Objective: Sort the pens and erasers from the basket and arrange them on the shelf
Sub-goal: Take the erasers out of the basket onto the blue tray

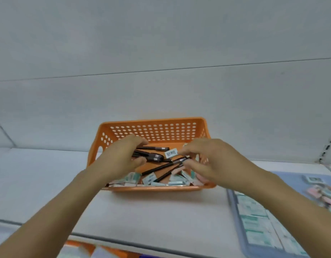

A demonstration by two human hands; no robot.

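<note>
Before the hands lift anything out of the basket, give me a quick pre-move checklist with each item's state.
1. Left hand grips pens: ok, fingers curled round several black ones.
2. Right hand has a secure hold: cannot tell; fingertips meet at a pen end, blurred.
3. Basket rests flat on the shelf: ok.
4. Basket cleared of pens: not ok, loose pens lie across the erasers.
5. Tray for erasers in reach: ok, at right, partly filled.
6. Pen spot on the shelf: cannot tell.
</note>
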